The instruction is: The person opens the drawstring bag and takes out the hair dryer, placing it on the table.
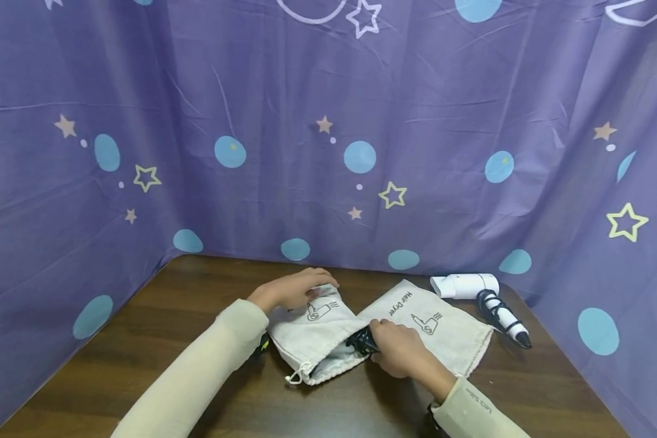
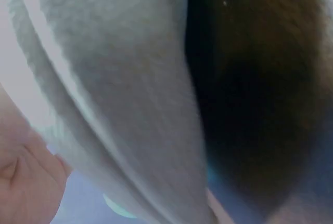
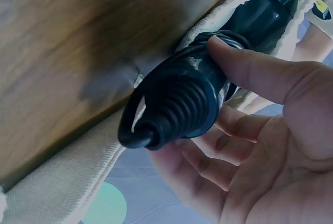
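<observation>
In the head view a white drawstring bag [image 1: 306,337] with a printed hair dryer picture lies on the table, its mouth gaping toward the near right. My left hand [image 1: 292,289] grips its far end, fingers over the cloth; the left wrist view is mostly filled by pale cloth [image 2: 130,104]. My right hand [image 1: 396,347] holds a black hair dryer [image 3: 179,96] by the handle, thumb on the cord wound round it. Its ribbed cord end points out of the bag, while the dryer's body sits inside the mouth, partly hidden by cloth.
A second white bag [image 1: 454,334], printed "Hair Dryer", lies flat to the right, partly behind my right hand. Beyond it, a white hair dryer [image 1: 468,286] with a black cord round its handle rests near the table's back right corner. A purple curtain [image 1: 306,213] encloses the table.
</observation>
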Available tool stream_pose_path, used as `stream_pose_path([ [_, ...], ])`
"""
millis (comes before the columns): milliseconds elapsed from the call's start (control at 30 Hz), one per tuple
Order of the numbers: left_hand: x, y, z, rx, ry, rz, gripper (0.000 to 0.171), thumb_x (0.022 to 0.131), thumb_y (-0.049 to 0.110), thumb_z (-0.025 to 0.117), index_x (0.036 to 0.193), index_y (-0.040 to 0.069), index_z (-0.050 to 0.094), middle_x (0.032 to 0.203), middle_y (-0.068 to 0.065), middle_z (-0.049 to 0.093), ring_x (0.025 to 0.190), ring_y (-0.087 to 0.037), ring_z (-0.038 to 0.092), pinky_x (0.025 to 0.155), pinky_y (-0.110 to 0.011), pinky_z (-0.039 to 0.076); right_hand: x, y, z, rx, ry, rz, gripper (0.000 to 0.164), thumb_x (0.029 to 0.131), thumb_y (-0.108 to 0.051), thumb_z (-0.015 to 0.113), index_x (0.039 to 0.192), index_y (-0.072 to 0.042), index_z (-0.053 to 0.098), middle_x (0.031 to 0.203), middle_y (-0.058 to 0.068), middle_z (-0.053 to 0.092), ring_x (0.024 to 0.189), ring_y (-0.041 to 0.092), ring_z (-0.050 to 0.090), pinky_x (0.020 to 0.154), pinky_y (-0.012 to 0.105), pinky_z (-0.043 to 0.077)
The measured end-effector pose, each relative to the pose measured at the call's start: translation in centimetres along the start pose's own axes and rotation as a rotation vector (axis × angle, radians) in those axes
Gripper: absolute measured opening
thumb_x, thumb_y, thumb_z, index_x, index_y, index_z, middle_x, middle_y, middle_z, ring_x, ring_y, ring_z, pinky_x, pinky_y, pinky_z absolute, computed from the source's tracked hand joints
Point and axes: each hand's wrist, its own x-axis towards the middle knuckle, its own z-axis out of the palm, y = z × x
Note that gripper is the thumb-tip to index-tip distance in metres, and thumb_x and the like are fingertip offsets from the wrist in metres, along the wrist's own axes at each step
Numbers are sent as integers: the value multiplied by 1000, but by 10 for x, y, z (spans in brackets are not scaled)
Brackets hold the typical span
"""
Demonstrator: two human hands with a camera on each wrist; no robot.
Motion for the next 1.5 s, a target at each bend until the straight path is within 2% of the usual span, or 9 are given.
stream_pose_path([
  [133, 4, 5, 2, 53, -35, 29, 48, 102, -7, 47, 137, 22, 62, 148, 3, 53, 142, -21, 43, 118, -43, 33, 1, 1, 1, -7, 1, -6, 35, 82, -21, 85, 99, -8, 58, 89, 7, 60, 80, 32, 65, 65, 50, 53],
  [267, 5, 8, 2, 113, -41, 8, 40, 104, 0, 49, 130, 25, 66, 143, 2, 58, 139, -20, 47, 115, -43, 37, 4, 1, 1, -15, 4, -12, 35, 81, -22, 85, 98, -8, 58, 89, 7, 61, 80, 33, 65, 64, 50, 53],
  [400, 5, 9, 1, 205, 6, 23, 23, 105, 7, 53, 106, 26, 66, 111, 6, 66, 112, -16, 59, 93, -37, 48, 5, 2, 1, -17, 2, -13, 35, 81, -22, 85, 98, -8, 58, 89, 7, 61, 80, 33, 65, 64, 50, 53],
  [500, 4, 8, 1, 249, 40, 47, 17, 105, 11, 56, 96, 25, 58, 95, 10, 58, 92, -13, 54, 79, -32, 44, 4, 3, 2, -13, 6, -17, 35, 81, -22, 85, 97, -8, 57, 89, 7, 61, 79, 33, 65, 63, 50, 53],
  [633, 2, 7, 2, 264, 59, 79, 12, 105, 14, 55, 99, 23, 55, 95, 10, 53, 88, -12, 49, 77, -30, 43, 4, 4, 1, -13, 30, -35, 35, 80, -21, 85, 96, -8, 57, 87, 7, 60, 78, 33, 65, 63, 50, 52],
  [800, 0, 6, 4, 355, 99, 146, 7, 105, 11, 55, 104, 17, 59, 99, 4, 56, 91, -16, 53, 80, -33, 48, 4, 5, 0, -10, 47, -50, 33, 79, -20, 84, 95, -8, 57, 86, 6, 60, 76, 32, 64, 62, 50, 52],
  [1067, -4, 1, 1, 458, 115, 178, 20, 100, 0, 57, 112, 16, 58, 104, -2, 53, 92, -20, 51, 80, -34, 48, 5, 6, 1, -23, 58, -81, 33, 81, -20, 84, 98, -7, 58, 87, 7, 60, 78, 32, 65, 62, 49, 52],
  [1233, -9, -5, 0, 429, 100, 141, 25, 99, -4, 58, 113, 17, 58, 102, -3, 53, 90, -19, 49, 78, -32, 46, 4, 8, 1, -23, 54, -91, 34, 81, -19, 84, 100, -7, 59, 88, 7, 59, 79, 32, 65, 63, 50, 53],
  [1500, -21, -14, -4, 365, 61, -10, 21, 99, -1, 61, 103, 19, 60, 98, 1, 54, 88, -17, 52, 76, -32, 46, 3, 12, -1, -21, 33, -71, 31, 82, -20, 84, 97, -9, 60, 86, 4, 58, 77, 29, 64, 65, 49, 53],
])
